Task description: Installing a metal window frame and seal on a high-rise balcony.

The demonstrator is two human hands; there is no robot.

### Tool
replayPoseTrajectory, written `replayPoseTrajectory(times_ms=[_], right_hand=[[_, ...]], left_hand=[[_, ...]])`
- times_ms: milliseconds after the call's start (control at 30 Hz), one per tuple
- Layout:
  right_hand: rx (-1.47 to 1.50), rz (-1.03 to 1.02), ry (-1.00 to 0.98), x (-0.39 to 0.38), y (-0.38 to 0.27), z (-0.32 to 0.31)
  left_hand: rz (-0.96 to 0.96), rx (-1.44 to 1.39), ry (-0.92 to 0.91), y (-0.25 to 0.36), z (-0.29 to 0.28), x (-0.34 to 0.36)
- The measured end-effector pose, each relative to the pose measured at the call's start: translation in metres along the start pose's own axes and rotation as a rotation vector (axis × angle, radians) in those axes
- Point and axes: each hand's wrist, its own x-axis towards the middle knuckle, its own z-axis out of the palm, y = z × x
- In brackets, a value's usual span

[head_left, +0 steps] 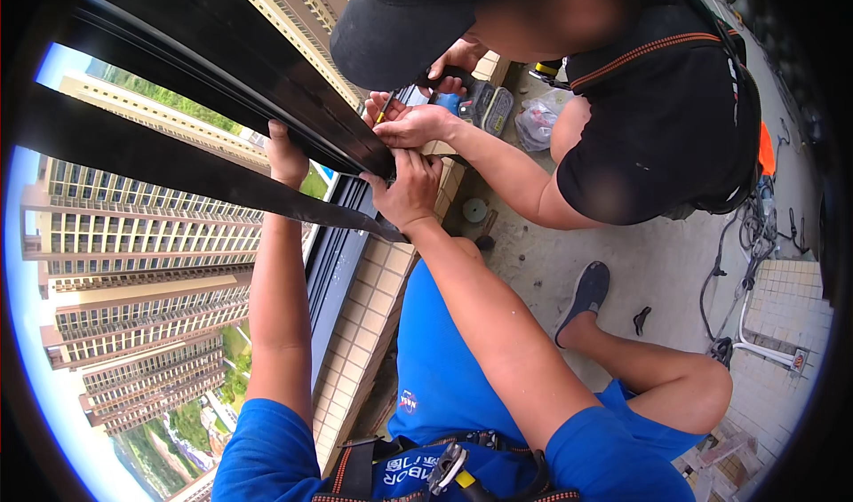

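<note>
My left hand [283, 154] grips the edge of a long black metal profile [222, 80] that slopes down toward the ledge. My right hand [407, 187] has its fingers curled at the lower end of this profile. A separate dark strip [169, 142] runs diagonally beneath, passing by both my forearms. Just above my right hand, a co-worker's hand [404, 129] has a thin yellow-and-black tool [384, 108] at the profile's end, whose tip I cannot make out. The co-worker's other hand [458, 58] is by a blue and grey power tool [484, 108].
The co-worker [657, 138] crouches at the upper right. A tiled ledge [355, 311] carries a metal track [338, 249]; beyond it, high-rise buildings [142, 235] stand far below. A plastic bag [542, 120], coiled cables [755, 235] and an orange object [764, 151] lie on the concrete floor [533, 262].
</note>
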Motion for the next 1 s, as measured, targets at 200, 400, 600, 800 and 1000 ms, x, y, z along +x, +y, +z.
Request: replayPoseTrajectory(times_ms=[200, 400, 600, 800, 1000], right_hand=[[0.006, -0.01, 0.046, 0.0, 0.0, -0.002], [-0.161, -0.431, -0.021, 0.02, -0.012, -0.013], [-0.46, -0.844, -0.212, 0.045, -0.013, -0.007], [-0.518, -0.94, -0.234, 0.049, -0.011, -0.006], [-0.53, -1.02, -0.216, 0.064, -0.017, -0.001]], left_hand=[[-0.002, 0.008, 0.022, -0.001, -0.002, -0.001], [-0.023, 0.001, 0.021, 0.004, 0.002, -0.002], [-0.033, -0.033, -0.007, 0.003, 0.002, 0.001], [-0.032, -0.029, -0.017, -0.002, -0.006, 0.0], [0.001, -0.01, 0.009, -0.006, -0.008, 0.002]])
